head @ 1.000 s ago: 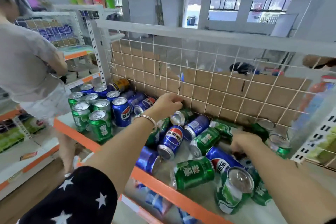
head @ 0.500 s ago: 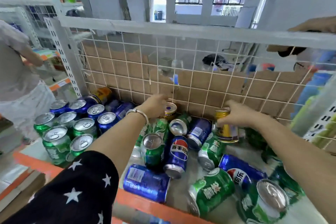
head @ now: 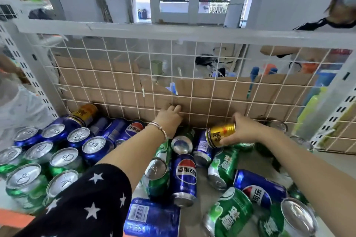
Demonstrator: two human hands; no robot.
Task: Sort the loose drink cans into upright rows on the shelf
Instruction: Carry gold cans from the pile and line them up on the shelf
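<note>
One gold can (head: 221,134) is held sideways above the loose heap at the far middle of the shelf (head: 248,161). Its long axis runs left to right with a slight tilt, and its rimmed end faces left and a little near. The other end is hidden in the palm. The right hand (head: 245,129) grips it with fingers over the top and thumb underneath.

Loose cans lie on their sides under and around it. A blue Pepsi can (head: 185,177) points near to far, with a green can (head: 221,167) just to its right. Another blue can (head: 258,190) lies slanted beyond that, and a blue can with a barcode (head: 152,215) lies at the near edge. At the left, upright green cans (head: 25,184) stand in near rows and upright blue cans (head: 92,148) behind them. A second gold can (head: 84,113) lies at the far left corner against the wire mesh (head: 115,75), which is backed with cardboard (head: 212,90).

The left hand (head: 169,119), with a bracelet (head: 158,127) on its wrist and a star-print sleeve (head: 86,204) on the arm, reaches to the foot of the mesh. Its fingers curl downward behind the heap, and I cannot tell whether they hold anything.
</note>
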